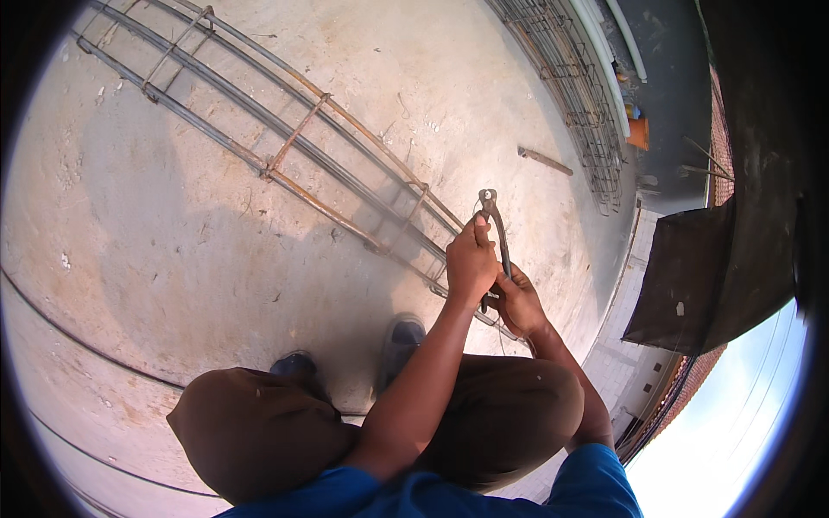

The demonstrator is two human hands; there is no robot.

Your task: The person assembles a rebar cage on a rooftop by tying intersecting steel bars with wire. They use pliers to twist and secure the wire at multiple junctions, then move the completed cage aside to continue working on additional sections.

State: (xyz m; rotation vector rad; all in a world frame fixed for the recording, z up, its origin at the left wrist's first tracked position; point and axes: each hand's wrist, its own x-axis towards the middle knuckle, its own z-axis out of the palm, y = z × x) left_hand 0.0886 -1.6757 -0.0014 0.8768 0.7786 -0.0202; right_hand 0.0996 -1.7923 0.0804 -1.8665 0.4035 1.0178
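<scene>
Dark metal pincers point away from me, their jaws at the far end. My right hand is closed around the lower handles. Just left of it, my left hand is closed, thumb and forefinger pinched right below the jaws. A thin wire curves from those fingertips toward the jaws, and loose wire strands hang below my hands. Both hands are above the near end of a long rebar cage, which lies diagonally across the floor with square stirrups along its bars. The rest of what my left fingers enclose is hidden.
More rebar cages lie stacked at the far right beside pale pipes and an orange container. A short bar rests on the concrete floor. Dark sheeting hangs at right. My knees and shoes are below my arms.
</scene>
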